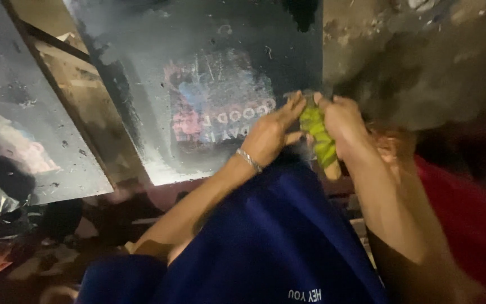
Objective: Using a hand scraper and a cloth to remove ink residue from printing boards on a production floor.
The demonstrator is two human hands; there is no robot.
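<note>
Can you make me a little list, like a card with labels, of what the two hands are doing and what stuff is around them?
left hand: fingers pinch the top of the green bundle, a metal bracelet on its wrist
right hand: closed around the green bundle from the other side
green bundle: yellow-green, banded, held upright between both hands; what it is made of cannot be told
blue cloth: lies under the arms
dark board: stands behind the hands, scratched, with a faded picture
red cloth: beside the right arm
picture: blurry and dim
</note>
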